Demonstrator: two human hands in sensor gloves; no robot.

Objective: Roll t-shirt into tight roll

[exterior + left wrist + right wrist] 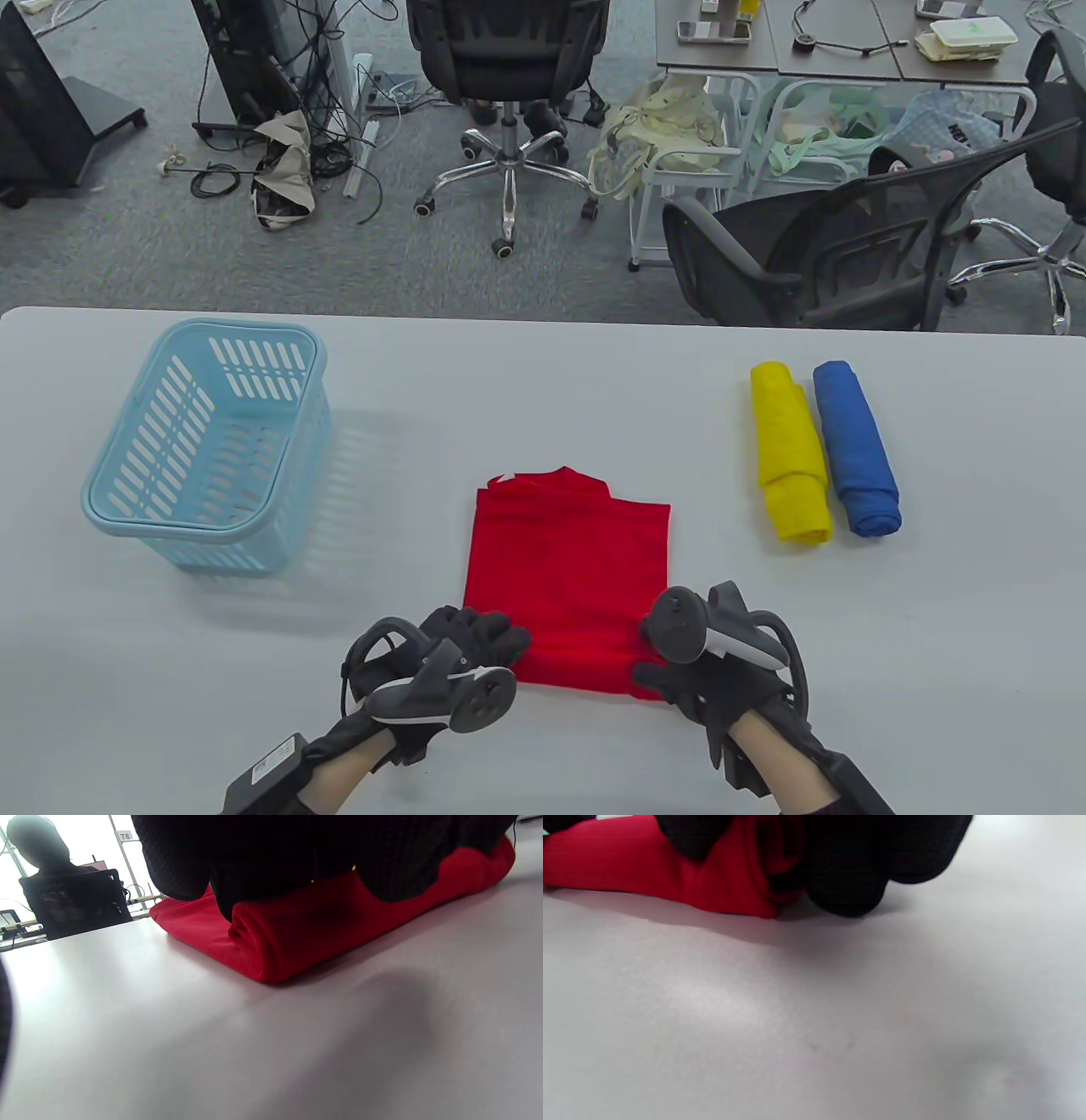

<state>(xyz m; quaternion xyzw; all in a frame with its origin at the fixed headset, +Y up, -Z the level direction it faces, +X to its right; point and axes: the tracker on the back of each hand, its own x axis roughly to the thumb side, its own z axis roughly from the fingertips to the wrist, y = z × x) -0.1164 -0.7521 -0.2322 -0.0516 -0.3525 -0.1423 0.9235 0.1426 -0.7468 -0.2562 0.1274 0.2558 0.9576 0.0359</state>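
Office chairs, cables and a grey carpet fill the background beyond the pale table [543, 373]. From the table view, the red shirt [567, 560] lies folded into a narrow panel near the front middle, collar end away from the person, with its near edge turned up into the start of a roll. The left hand [462, 649] curls its grip round that roll's left end and the right hand [700, 679] does the same at the right end. A blue basket [204, 450] sits well to the left; a yellow roll [791, 454] and a blue roll [855, 450], touching each other, lie to the right. In the left wrist view, the fingers [254, 861] press down over the roll's top, and the cloth shows a fine knit, soft and thick at the turned edge. In the right wrist view, the fingers [848, 866] wrap the other end, fingertips down at the table. My judgement: the shirt is light, limp and a little springy, so it will loosen unless both ends are held firmly and rolled evenly; the ends look like the best places to hold.
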